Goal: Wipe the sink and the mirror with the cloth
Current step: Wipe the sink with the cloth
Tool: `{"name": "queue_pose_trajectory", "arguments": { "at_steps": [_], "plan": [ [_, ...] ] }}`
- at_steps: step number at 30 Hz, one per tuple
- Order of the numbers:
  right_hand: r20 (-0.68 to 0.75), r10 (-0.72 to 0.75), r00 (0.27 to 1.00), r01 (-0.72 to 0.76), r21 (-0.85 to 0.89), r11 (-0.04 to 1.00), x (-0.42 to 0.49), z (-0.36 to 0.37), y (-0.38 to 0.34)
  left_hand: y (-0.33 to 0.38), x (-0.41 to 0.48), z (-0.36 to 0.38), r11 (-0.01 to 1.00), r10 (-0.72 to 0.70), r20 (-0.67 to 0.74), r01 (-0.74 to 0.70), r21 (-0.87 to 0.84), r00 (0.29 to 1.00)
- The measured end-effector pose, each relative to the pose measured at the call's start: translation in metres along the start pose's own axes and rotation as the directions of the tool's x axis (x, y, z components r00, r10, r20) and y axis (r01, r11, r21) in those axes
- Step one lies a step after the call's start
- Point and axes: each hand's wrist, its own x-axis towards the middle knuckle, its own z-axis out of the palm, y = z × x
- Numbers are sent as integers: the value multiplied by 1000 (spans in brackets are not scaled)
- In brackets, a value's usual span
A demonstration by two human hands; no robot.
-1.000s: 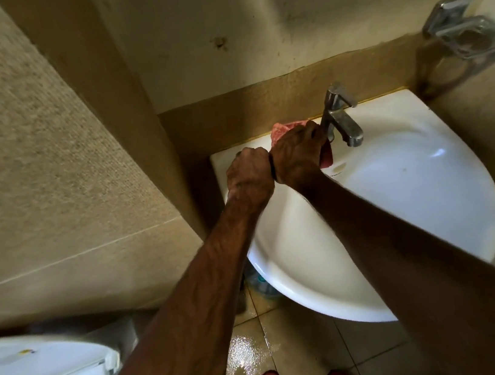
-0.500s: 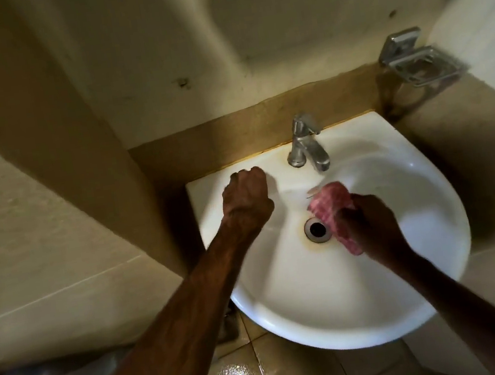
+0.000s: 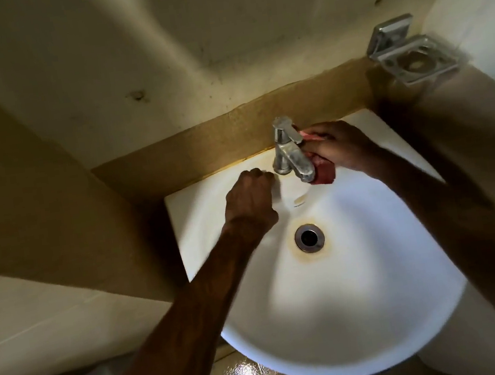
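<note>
Our right hand (image 3: 342,145) grips the red cloth (image 3: 324,171), fingers curled round it, against the right side of the tap (image 3: 290,152). Our left hand (image 3: 251,199) rests fisted, holding nothing, on the sink (image 3: 364,282) rim just left of the tap.

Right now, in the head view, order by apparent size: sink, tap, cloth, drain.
1. sink
2. tap
3. drain and cloth: unsure, as the right hand hides most of the cloth.

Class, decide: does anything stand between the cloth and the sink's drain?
Nothing visible does. The right hand holds the cloth beside the faucet, and the bowl down to the drain shows no object; the left hand sits left of it.
</note>
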Motion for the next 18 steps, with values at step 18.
{"name": "queue_pose_trajectory", "arguments": {
  "at_steps": [18],
  "plan": [
    [248, -24, 968, 79, -212, 974, 31, -1, -8, -5, 3, 4, 1000, -1, -20, 0, -30, 1000]
  ]
}}
